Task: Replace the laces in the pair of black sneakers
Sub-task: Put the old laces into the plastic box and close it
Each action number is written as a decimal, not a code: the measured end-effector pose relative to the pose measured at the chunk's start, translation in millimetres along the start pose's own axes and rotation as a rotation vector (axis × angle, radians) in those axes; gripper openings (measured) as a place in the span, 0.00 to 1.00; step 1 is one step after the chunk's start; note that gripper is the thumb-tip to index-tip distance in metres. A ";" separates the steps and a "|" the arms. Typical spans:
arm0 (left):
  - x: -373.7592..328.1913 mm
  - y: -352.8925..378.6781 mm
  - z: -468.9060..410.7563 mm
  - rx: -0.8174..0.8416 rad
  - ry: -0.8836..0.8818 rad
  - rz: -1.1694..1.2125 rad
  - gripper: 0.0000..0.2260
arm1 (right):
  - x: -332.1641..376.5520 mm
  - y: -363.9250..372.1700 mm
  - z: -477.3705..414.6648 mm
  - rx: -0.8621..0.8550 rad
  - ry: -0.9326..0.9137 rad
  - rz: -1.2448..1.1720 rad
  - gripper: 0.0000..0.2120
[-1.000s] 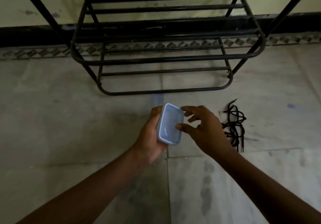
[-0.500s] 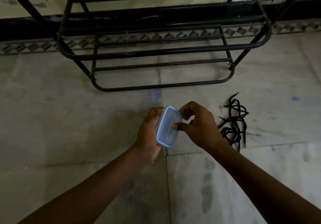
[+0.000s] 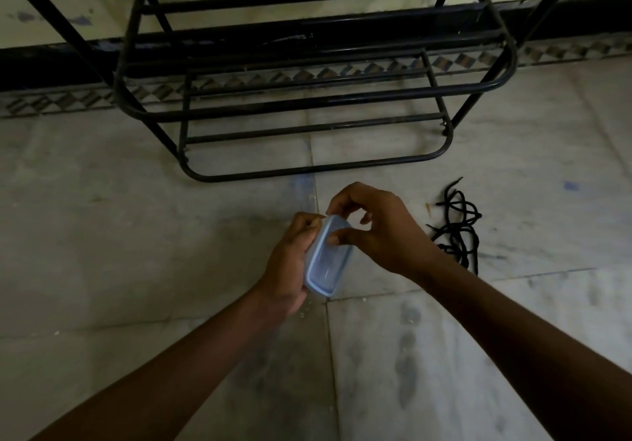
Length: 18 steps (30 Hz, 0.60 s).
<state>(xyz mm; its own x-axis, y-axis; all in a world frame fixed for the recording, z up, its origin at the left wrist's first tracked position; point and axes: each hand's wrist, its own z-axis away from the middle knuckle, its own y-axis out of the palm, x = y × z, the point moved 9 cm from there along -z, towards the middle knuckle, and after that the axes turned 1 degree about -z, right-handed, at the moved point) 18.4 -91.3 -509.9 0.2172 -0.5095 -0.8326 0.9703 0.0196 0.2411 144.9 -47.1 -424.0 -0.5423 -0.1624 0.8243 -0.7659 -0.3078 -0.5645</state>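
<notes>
Laces [image 3: 456,228] lie tangled on the floor [image 3: 136,235] near the rack's [image 3: 307,98] front right corner. No sneakers show, so threading seems all ahead. My left grip [image 3: 287,262] clasps a blue-lidded box [image 3: 328,259], and my right grip [image 3: 379,232] pinches its lid's top edge.

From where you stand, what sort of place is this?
Probably a corner of a home, maybe an entryway: a black metal shoe rack stands on a tiled floor against a wall, and loose black laces lie beside it.
</notes>
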 end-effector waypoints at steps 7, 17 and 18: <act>2.0 -0.2 -0.1 -0.051 -0.001 0.071 0.23 | 10.4 -5.8 3.6 -0.132 -0.054 0.039 0.13; 2.2 -3.1 -6.6 0.030 0.111 0.077 0.12 | 13.4 -8.9 10.1 -0.112 -0.100 0.067 0.15; -0.7 -0.6 -6.3 0.071 0.136 0.051 0.12 | 13.7 -8.6 11.3 -0.115 -0.108 0.086 0.15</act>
<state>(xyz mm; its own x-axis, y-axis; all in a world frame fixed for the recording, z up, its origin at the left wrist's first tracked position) 18.3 -85.5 -512.6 0.2828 -0.3882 -0.8771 0.9487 -0.0214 0.3154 147.9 -57.2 -407.4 -0.5717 -0.2855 0.7692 -0.7563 -0.1801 -0.6289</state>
